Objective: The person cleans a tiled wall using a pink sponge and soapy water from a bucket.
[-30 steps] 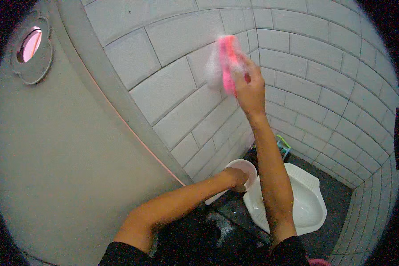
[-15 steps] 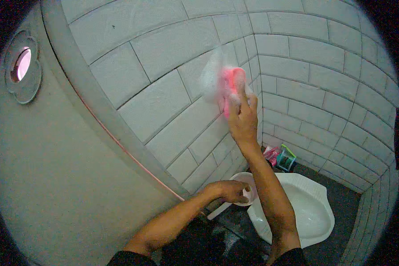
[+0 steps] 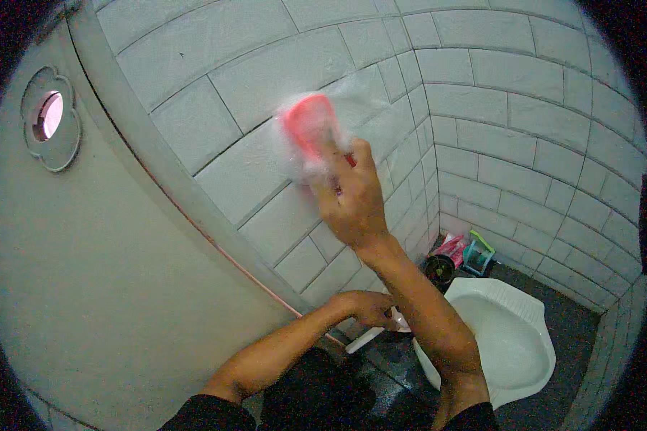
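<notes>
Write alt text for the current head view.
A person's right hand holds a foamy pink scrubber at a white tiled wall. Below, the left hand is at a white dipper, partly hidden by the right forearm. A white squat toilet sits at lower right, a grey door at left.

- Bright pink-red is shown on the scrubber (image 3: 310,118), flecked with white foam (image 3: 316,168).
- Pale grey wall tiles (image 3: 248,172) are crossed by darker lines in a brick pattern.
- The door (image 3: 115,280) is coloured plain grey-beige.
- White is seen on the squat toilet (image 3: 510,341) and dipper handle (image 3: 364,340).
- Both sleeves (image 3: 210,414) are coloured black.
</notes>
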{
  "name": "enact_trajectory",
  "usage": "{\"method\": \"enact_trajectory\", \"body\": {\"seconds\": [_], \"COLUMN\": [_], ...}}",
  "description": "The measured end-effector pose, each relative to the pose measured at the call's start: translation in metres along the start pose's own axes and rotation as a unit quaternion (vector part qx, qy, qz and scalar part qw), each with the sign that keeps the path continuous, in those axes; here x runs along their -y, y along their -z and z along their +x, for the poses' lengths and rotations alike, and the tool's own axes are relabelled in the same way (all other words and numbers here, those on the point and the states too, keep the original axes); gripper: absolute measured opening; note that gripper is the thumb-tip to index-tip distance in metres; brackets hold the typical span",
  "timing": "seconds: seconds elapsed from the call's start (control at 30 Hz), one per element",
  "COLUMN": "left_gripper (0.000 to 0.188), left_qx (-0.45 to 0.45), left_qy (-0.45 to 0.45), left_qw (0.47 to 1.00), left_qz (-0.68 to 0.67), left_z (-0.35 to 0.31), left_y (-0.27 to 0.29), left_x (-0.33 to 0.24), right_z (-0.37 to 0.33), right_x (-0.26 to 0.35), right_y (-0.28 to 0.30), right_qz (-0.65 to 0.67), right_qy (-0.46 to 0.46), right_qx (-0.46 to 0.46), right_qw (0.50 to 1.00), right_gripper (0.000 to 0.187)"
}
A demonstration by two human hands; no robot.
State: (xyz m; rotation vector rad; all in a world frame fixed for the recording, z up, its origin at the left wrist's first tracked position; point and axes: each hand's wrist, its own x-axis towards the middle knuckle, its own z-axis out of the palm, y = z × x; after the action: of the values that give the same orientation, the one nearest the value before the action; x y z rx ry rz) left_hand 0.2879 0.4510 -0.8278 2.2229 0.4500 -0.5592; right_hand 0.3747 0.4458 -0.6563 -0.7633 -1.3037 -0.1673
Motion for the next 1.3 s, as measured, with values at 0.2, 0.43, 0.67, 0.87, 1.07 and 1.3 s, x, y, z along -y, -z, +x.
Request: {"method": "enact_trajectory", "body": {"seconds": [0.2, 0.43, 0.67, 0.87, 1.07, 1.3], "left_gripper": [0.053, 0.066, 0.055, 0.052, 0.060, 0.049], "left_qx": [0.001, -0.011, -0.081, 0.000, -0.033, -0.030], "left_qy": [0.004, 0.071, -0.105, 0.046, 0.034, 0.042], "left_qw": [1.000, 0.997, 0.985, 0.996, 0.998, 0.997], "left_qz": [0.014, 0.023, 0.112, 0.078, 0.039, 0.051], "left_z": [-0.004, -0.025, 0.000, -0.027, -0.037, -0.040], "left_y": [-0.005, 0.006, -0.013, 0.007, 0.012, 0.010], "left_x": [0.002, -0.024, 0.029, -0.008, -0.034, -0.042], "right_z": [-0.002, -0.001, -0.012, -0.017, -0.002, -0.005], "right_x": [-0.030, -0.043, 0.033, 0.005, -0.048, -0.006], "right_y": [0.003, 0.017, -0.020, -0.015, 0.011, 0.005], "right_qz": [-0.049, -0.043, -0.016, -0.058, -0.093, 0.009], "right_qy": [0.072, -0.136, 0.126, 0.190, -0.083, -0.088], "right_qx": [-0.003, -0.026, 0.029, 0.043, -0.049, -0.009], "right_qw": [0.996, 0.989, 0.992, 0.979, 0.991, 0.996], "right_gripper": [0.060, 0.062, 0.064, 0.064, 0.064, 0.063]}}
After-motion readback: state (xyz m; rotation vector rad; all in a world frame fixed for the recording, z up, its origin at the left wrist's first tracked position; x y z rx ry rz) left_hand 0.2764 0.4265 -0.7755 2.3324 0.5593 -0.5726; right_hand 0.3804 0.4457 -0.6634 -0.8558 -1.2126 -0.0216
